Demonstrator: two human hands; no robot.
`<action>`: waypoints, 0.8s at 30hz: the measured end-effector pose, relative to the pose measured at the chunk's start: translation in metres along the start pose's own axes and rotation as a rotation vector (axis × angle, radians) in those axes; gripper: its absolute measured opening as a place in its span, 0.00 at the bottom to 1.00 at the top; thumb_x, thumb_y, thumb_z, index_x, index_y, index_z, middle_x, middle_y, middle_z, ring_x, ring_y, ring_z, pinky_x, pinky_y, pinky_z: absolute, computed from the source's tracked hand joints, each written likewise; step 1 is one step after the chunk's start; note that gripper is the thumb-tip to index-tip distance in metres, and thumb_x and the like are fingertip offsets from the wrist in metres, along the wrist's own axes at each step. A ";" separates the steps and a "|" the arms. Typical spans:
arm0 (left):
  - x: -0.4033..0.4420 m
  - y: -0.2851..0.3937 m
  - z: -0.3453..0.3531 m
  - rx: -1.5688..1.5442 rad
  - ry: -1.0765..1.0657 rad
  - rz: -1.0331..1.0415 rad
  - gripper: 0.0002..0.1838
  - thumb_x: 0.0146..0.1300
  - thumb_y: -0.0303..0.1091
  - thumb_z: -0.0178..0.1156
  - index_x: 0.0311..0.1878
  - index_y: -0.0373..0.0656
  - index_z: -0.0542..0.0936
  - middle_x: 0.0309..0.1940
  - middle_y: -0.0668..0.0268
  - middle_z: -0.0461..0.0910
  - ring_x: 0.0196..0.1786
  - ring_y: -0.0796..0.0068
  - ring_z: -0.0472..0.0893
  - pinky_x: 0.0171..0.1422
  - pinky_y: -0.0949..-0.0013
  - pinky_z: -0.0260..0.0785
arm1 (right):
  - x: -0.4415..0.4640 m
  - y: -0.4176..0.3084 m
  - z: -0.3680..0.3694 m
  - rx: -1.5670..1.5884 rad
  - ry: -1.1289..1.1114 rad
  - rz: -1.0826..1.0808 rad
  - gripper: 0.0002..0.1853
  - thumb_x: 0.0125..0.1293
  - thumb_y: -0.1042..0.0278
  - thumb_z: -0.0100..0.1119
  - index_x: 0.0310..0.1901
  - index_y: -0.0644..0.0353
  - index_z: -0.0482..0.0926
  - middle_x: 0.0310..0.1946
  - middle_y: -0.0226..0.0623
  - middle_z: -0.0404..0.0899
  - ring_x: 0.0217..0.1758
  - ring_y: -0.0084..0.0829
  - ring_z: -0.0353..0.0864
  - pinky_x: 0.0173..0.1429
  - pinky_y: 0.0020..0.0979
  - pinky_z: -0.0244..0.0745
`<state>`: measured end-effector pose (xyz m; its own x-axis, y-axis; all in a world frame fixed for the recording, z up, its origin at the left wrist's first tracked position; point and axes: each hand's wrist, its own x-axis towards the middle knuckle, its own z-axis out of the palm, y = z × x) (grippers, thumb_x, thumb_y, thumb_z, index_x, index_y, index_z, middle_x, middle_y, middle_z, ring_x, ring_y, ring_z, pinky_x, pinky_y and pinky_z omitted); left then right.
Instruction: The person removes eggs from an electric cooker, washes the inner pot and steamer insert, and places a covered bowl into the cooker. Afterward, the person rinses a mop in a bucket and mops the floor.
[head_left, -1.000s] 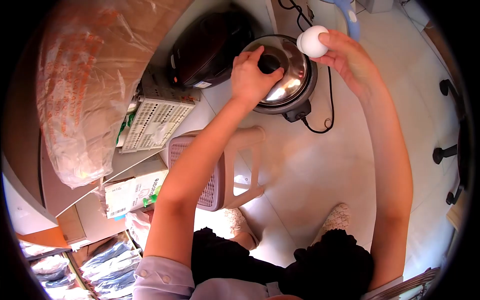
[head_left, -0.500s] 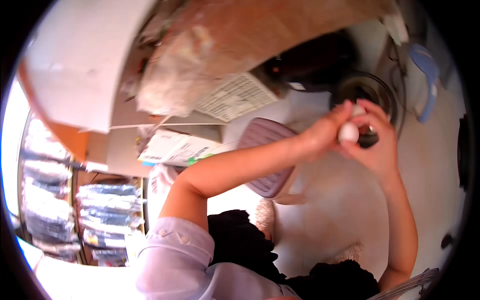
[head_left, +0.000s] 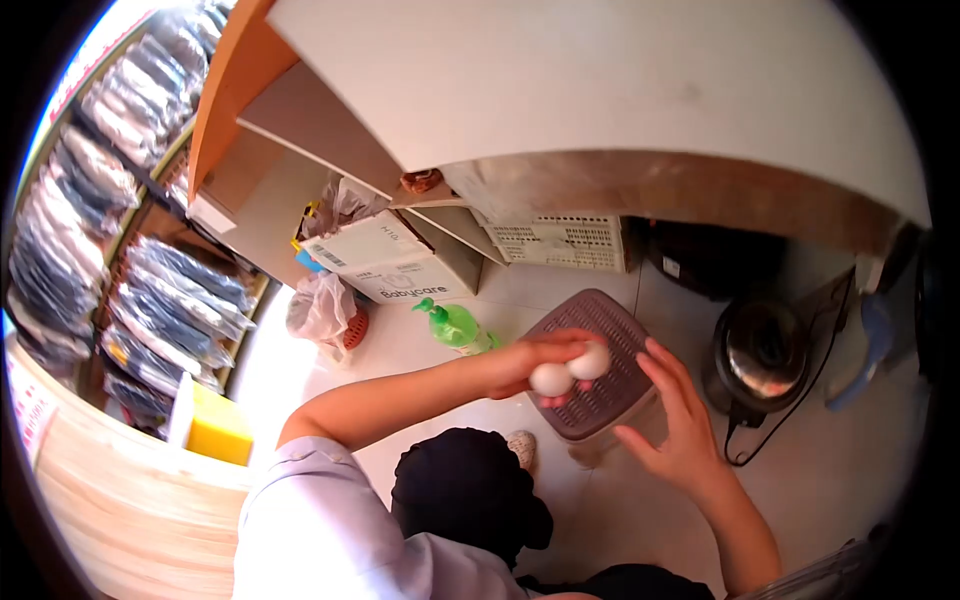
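Observation:
My left hand [head_left: 533,365] is closed around two white eggs, one egg [head_left: 551,380] lower and the other egg [head_left: 590,360] just up and right of it, touching. My right hand [head_left: 680,415] is apart from the eggs, to their right, with fingers spread and nothing in them. Below both hands stands a plastic container with a brown ribbed lid [head_left: 590,312]. To the right on the floor is a round metal pot [head_left: 760,350] with a black cord.
A green pump bottle [head_left: 455,328], a plastic bag [head_left: 320,308] and a white Babycare box [head_left: 400,270] stand to the left. A white counter [head_left: 620,80] overhangs the far side. Bagged clothes [head_left: 175,310] fill shelves at far left. A yellow box [head_left: 220,432] is near them.
My hands were together around the eggs near the pot. They have parted and come left over the brown lid, the eggs staying in my left hand. The view has turned.

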<state>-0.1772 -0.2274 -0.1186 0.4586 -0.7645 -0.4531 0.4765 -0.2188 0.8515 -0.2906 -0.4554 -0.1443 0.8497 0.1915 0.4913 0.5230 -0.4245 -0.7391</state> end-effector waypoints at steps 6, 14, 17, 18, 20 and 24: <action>-0.093 0.055 -0.068 0.228 0.525 0.524 0.23 0.66 0.44 0.52 0.60 0.44 0.65 0.37 0.61 0.77 0.26 0.76 0.77 0.25 0.76 0.69 | 0.001 0.011 -0.008 -0.094 -0.050 0.138 0.31 0.49 0.75 0.65 0.58 0.60 0.67 0.57 0.44 0.66 0.54 0.40 0.72 0.56 0.35 0.69; -0.073 0.179 -0.143 0.663 0.881 0.898 0.23 0.61 0.41 0.59 0.56 0.42 0.71 0.33 0.62 0.78 0.29 0.78 0.77 0.29 0.77 0.68 | 0.005 0.009 0.006 -0.107 -0.023 0.221 0.26 0.50 0.77 0.63 0.54 0.62 0.71 0.51 0.42 0.70 0.44 0.32 0.76 0.45 0.30 0.72; -0.039 0.204 -0.158 0.912 0.949 0.861 0.26 0.56 0.49 0.61 0.55 0.48 0.73 0.38 0.60 0.80 0.39 0.71 0.81 0.41 0.71 0.72 | 0.002 0.011 0.010 -0.125 -0.027 0.244 0.25 0.50 0.78 0.62 0.53 0.62 0.71 0.51 0.43 0.70 0.43 0.32 0.76 0.44 0.30 0.72; -0.031 0.211 -0.157 0.902 0.947 0.863 0.26 0.56 0.49 0.61 0.55 0.48 0.73 0.38 0.60 0.80 0.39 0.71 0.81 0.41 0.71 0.72 | 0.002 0.011 0.011 -0.134 -0.031 0.248 0.25 0.50 0.78 0.62 0.53 0.62 0.71 0.51 0.43 0.70 0.43 0.32 0.76 0.44 0.30 0.72; -0.017 0.224 -0.152 1.389 1.101 0.528 0.28 0.51 0.57 0.61 0.54 0.55 0.76 0.45 0.61 0.81 0.48 0.65 0.80 0.52 0.65 0.71 | 0.001 0.011 0.013 -0.133 -0.040 0.269 0.25 0.51 0.78 0.62 0.53 0.63 0.71 0.52 0.43 0.70 0.44 0.32 0.76 0.45 0.30 0.72; 0.007 0.232 -0.151 1.685 1.049 0.177 0.29 0.49 0.59 0.59 0.55 0.59 0.76 0.49 0.64 0.79 0.51 0.61 0.79 0.55 0.61 0.70 | 0.003 0.009 0.017 -0.155 -0.062 0.293 0.24 0.51 0.78 0.62 0.53 0.63 0.71 0.52 0.43 0.70 0.43 0.32 0.76 0.45 0.30 0.72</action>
<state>0.0497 -0.1913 0.0356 0.8927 -0.3855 0.2335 -0.3865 -0.9213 -0.0431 -0.2826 -0.4434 -0.1572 0.9674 0.0925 0.2356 0.2431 -0.5984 -0.7634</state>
